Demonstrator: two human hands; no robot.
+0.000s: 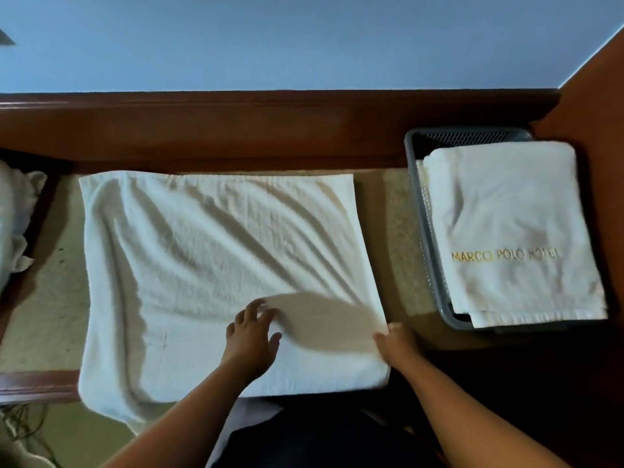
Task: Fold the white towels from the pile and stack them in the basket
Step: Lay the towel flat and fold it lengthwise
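Observation:
A white towel point(216, 258) lies spread and wrinkled on the table, its near left corner hanging over the front edge. My left hand point(251, 336) rests flat on its near part with fingers spread. At the towel's right edge my right hand point(398, 342) pinches the cloth. To the right stands a grey basket point(422, 231) holding a folded white towel point(513, 231) with gold lettering on top. The pile of white towels point(15, 217) shows partly at the far left edge.
The table top point(44, 298) is beige with a brown wooden frame, and a wooden ledge point(270, 130) runs along its back below a blue wall. A strip of table point(395, 238) separates towel and basket. Dark clothing shows below the front edge.

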